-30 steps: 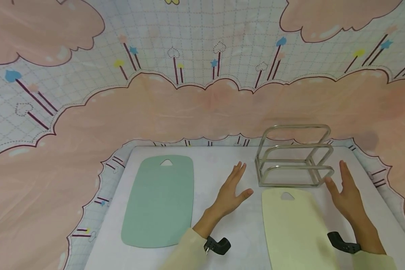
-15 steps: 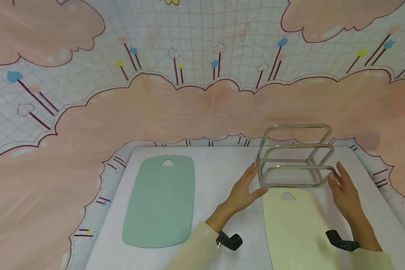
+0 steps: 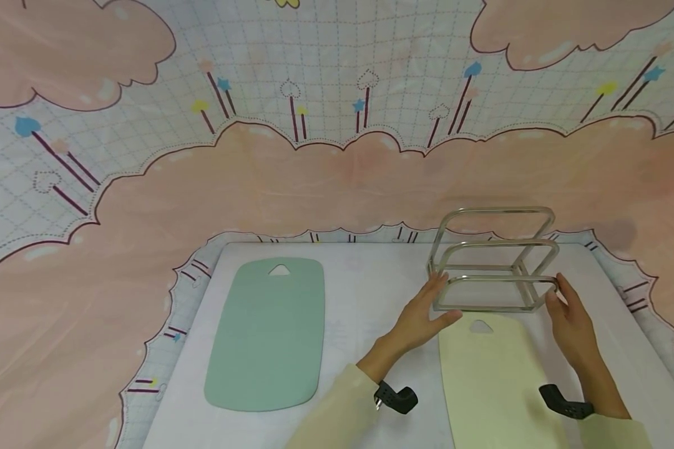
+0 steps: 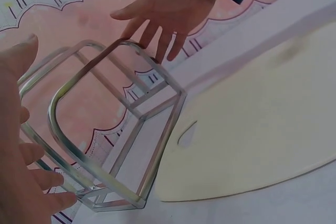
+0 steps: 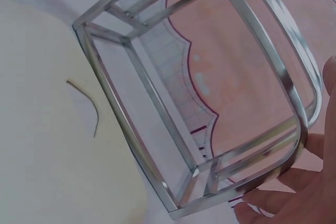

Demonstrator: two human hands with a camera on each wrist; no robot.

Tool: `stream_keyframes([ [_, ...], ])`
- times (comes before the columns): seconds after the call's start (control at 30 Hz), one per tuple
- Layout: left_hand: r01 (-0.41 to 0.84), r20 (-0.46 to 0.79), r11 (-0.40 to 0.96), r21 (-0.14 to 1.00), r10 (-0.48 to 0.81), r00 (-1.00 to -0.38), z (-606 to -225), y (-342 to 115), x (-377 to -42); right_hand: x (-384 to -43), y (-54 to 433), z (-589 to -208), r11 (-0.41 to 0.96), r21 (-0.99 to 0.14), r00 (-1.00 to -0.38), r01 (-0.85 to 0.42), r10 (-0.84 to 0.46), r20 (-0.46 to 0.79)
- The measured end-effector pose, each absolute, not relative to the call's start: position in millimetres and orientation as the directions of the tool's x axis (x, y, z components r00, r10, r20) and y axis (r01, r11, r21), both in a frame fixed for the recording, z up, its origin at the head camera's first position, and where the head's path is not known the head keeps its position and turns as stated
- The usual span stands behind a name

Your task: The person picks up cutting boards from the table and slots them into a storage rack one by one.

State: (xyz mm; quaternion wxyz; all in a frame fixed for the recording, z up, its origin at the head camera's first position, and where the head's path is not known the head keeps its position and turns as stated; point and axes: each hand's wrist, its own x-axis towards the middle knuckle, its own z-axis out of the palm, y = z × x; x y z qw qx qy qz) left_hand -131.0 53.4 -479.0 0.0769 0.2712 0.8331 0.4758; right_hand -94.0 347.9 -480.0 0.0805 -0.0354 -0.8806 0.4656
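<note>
A silver metal rack (image 3: pixel 491 308) with several rounded upright loops stands at the back right of the white table. My left hand (image 3: pixel 412 321) is at its left side, fingers extended and thumb apart. At the rack's right side is my right hand (image 3: pixel 574 327), its fingers along the front loop's corner. In the right wrist view, fingers (image 5: pixel 268 199) lie against the outer bars of that side. Neither hand has its fingers curled round a bar. A pale yellow cutting board (image 3: pixel 494 380) lies flat just in front of the rack, its cut-out hole toward it.
A green cutting board (image 3: pixel 264 337) lies flat on the left half of the white table (image 3: pixel 371 274). Behind the table hangs a pink and white patterned cloth (image 3: pixel 314 181). Both wrists wear black straps.
My left hand has moved right, from beside the rack up to its left side. The right hand has shifted slightly left onto the rack's right side. Rack and boards have stayed in place.
</note>
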Motion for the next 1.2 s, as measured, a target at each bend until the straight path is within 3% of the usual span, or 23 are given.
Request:
stream_keyframes([
  [0.7, 0.255, 0.021, 0.390, 0.885, 0.512, -0.859, -485, 63, -129, -90, 341, -492, 0.561, -0.823, -0.970, -0.087, 0.140, 0.198],
  [1.2, 0.279, 0.026, 0.381, 0.881, 0.550, -0.835, -490, 56, -128, -86, 335, -493, 0.573, -0.815, -0.961, -0.086, 0.168, 0.220],
])
